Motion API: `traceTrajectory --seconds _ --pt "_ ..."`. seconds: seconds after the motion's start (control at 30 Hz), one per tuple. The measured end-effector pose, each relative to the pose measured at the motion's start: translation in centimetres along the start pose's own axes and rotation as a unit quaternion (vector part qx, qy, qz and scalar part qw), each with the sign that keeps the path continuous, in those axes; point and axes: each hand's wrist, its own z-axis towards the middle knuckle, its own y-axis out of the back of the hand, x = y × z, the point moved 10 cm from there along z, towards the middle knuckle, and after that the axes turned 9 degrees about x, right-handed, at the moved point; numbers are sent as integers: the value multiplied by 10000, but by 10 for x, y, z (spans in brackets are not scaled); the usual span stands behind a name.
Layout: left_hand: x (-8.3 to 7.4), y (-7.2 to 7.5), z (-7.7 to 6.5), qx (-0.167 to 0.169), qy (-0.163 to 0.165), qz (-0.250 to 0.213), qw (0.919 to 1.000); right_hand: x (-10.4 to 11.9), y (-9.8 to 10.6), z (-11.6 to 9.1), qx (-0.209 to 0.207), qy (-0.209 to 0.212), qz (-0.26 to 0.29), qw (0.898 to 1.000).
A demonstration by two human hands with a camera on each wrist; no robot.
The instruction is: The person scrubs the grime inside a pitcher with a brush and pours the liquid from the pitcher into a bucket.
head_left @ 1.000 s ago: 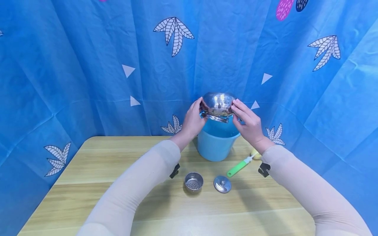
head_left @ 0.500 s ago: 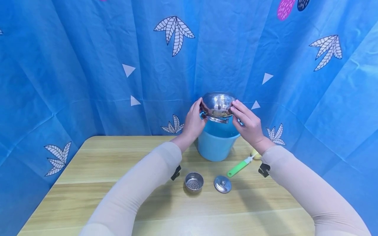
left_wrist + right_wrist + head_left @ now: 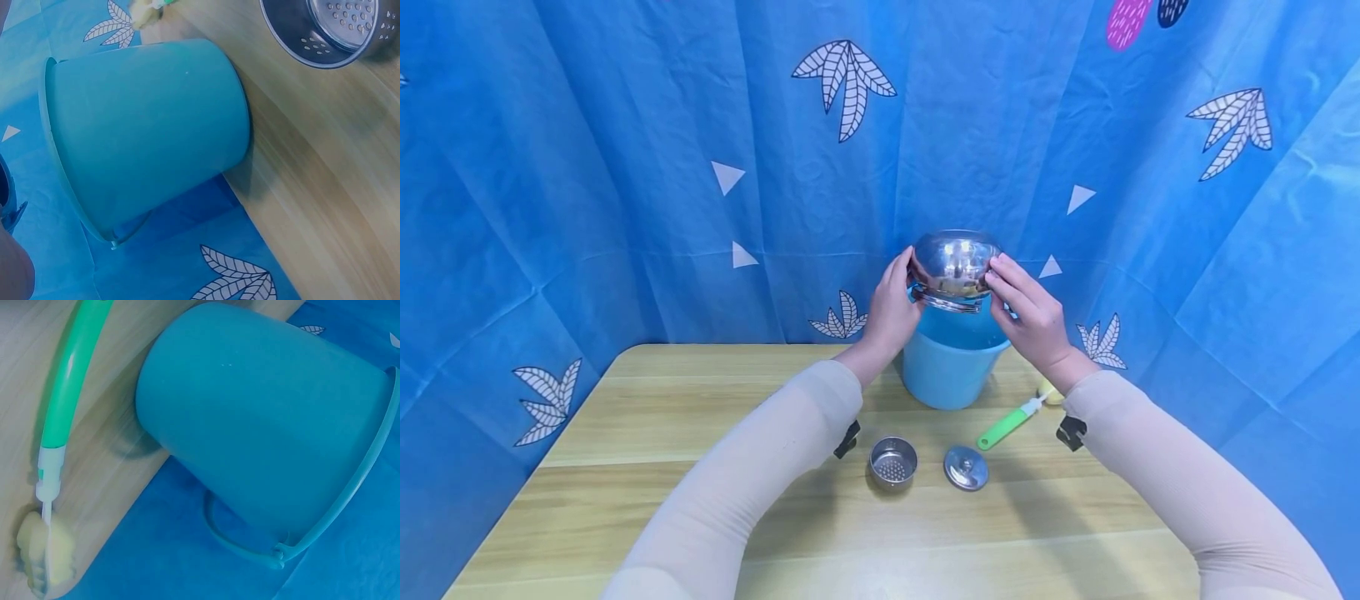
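A shiny rounded metal teapot (image 3: 955, 263) is held tipped over the mouth of a light blue bucket (image 3: 951, 375), its underside turned up. My left hand (image 3: 891, 304) grips its left side, near a metal band that looks like the handle. On the opposite side my right hand (image 3: 1032, 312) holds it with the fingers on the body and the thumb lower down. The teapot's opening is hidden from the head view. Both wrist views mostly show the bucket's outer wall (image 3: 150, 131), and a fingertip (image 3: 14, 269) shows at the left wrist view's edge.
A perforated metal strainer basket (image 3: 892, 462) and a small metal lid (image 3: 966, 468) with a knob lie on the wooden table (image 3: 700, 442). Right of the bucket lies a green-handled sponge brush (image 3: 1011, 422). A blue patterned curtain (image 3: 662, 167) hangs behind the table.
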Motion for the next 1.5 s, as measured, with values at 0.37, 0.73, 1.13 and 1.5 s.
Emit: traceTrajectory --seconds 0.37,0.73,1.13,1.5 --pt "0 0 0 -44 -26 23 10000 2 1 1 -61 104 -8 9999" --pt "0 0 -2 21 45 8 10000 4 2 1 -98 123 -31 9999" --pt "0 -1 -3 33 23 6 10000 4 1 0 -86 143 -39 9999" --pt "0 0 -3 71 63 -48 9999 7 1 1 -99 171 -54 9998"
